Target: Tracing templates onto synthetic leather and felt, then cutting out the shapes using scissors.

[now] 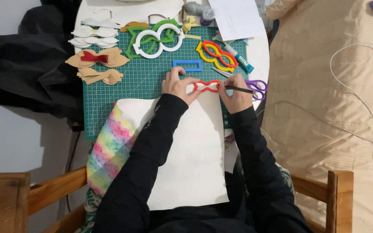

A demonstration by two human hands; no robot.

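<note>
Pressing red template [207, 86] with left hand [178, 86] | right hand [234, 92] fingers pinching pen [240, 89]

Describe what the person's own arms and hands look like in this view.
Both arms wear long black sleeves that reach the wrists. The left hand and right hand are bare: no gloves. No rings, watch or bracelet can be made out at this size.

There is one view only — a camera on the person's head, looking almost straight down past both black sleeves onto the round white table [260, 51] with its green gridded cutting mat [152, 82]. It sits fairly close — the table's far edge lies at the top, a wooden chair's arms [44, 190] along the bottom corners.
</note>
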